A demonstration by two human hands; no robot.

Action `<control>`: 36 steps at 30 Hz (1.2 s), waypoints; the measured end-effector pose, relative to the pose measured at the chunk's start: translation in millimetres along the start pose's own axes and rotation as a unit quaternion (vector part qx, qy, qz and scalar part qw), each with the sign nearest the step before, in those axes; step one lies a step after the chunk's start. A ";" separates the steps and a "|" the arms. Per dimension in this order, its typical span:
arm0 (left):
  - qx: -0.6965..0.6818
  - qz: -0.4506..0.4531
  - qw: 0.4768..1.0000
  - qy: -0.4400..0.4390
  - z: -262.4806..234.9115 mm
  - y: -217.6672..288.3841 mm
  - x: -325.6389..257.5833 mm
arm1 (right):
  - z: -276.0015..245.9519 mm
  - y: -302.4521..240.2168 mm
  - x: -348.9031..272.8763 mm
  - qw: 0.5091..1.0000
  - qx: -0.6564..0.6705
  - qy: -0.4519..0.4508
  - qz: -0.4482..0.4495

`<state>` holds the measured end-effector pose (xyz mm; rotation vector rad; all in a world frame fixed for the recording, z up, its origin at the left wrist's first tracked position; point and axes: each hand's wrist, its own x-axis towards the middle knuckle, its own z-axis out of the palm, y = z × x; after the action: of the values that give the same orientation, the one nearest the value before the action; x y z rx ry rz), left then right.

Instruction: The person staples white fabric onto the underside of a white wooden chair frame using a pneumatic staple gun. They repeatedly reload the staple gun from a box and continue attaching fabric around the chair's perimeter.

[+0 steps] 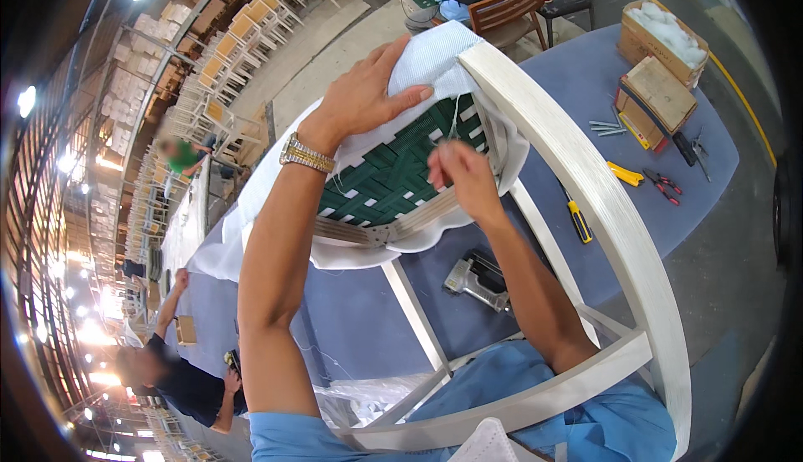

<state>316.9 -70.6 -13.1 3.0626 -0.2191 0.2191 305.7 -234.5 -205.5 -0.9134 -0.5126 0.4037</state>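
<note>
Right hand [468, 177]: fingers curled together in a pinch, with a thin white strand [455, 119] running up from them; we read it as held, though the contact itself is too small to make out. The strand's long axis is nearly upright, from the fingertips toward the cloth edge above. The right hand is nearer to it.

Left hand [364, 98]: fingers extended, thumb spread, laid over the white fabric [431, 56] to the upper left of the right hand; no grip on a separate object that we can see.

The fabric is pale, finely textured, wrapped about the seat frame, its loose border wavy along the lower side. Inside the frame, behind the right fingers, we note dark green woven webbing [401, 161] with light gaps. The whitewashed chair frame [577, 144] curves down our right side.

Farther out, on the blue-grey tabletop [343, 320]: a staple gun [478, 282] below the seat, a yellow-handled screwdriver [578, 222] to the right.
</note>
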 end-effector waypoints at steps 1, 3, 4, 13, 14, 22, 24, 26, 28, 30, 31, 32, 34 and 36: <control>0.017 0.012 1.000 0.016 3.4 0.8 0.2 | -15.1 23.9 -29.6 0.996 -0.080 -0.007 0.032; 0.038 0.001 0.999 0.025 6.5 3.2 -4.0 | -44.7 71.7 -94.5 0.948 -0.288 -0.075 0.111; 0.049 0.001 0.998 0.027 7.8 5.8 -2.9 | -59.7 88.5 -128.4 0.889 -0.413 -0.126 0.152; 0.074 0.014 0.994 0.076 14.3 8.9 -2.8 | -80.9 153.9 -239.5 0.727 -0.648 -0.187 0.129; 0.079 0.011 0.994 0.081 14.2 10.5 -2.0 | -78.4 151.6 -234.6 0.722 -0.651 -0.184 0.147; 0.110 0.013 0.988 0.107 19.6 7.2 -8.2 | -44.4 21.3 -140.7 0.905 -0.403 0.002 0.135; 0.106 0.017 0.988 0.110 21.7 7.9 -9.6 | -33.0 -12.9 -112.6 0.944 -0.327 0.025 0.044; 0.107 0.017 0.988 0.111 21.6 11.6 -7.5 | -27.1 -38.6 -82.5 0.951 -0.297 0.045 -0.078; 0.105 0.020 0.988 0.111 20.8 10.7 -7.4 | -26.2 -51.3 -57.3 0.893 -0.370 0.057 -0.249; 0.103 0.023 0.988 0.115 20.1 10.7 -6.3 | -19.1 -53.6 -41.0 0.899 -0.318 0.097 -0.287; 0.103 0.024 0.988 0.115 19.9 10.8 -6.6 | -16.4 -52.3 -34.0 0.901 -0.288 0.116 -0.303; 0.104 0.025 0.988 0.116 19.5 10.9 -6.6 | -16.6 -51.9 -26.4 0.898 -0.296 0.105 -0.309; 0.096 0.016 0.990 0.103 17.7 13.3 -7.1 | -15.9 -51.8 -15.3 0.892 -0.312 0.084 -0.317; 0.089 0.015 0.991 0.095 17.2 16.0 -7.7 | -7.9 -51.5 -13.4 0.889 -0.322 0.093 -0.312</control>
<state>309.3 -86.6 -30.3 3.1872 -0.2472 0.5575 305.3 -275.1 -170.3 -1.3374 -0.7459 -0.4744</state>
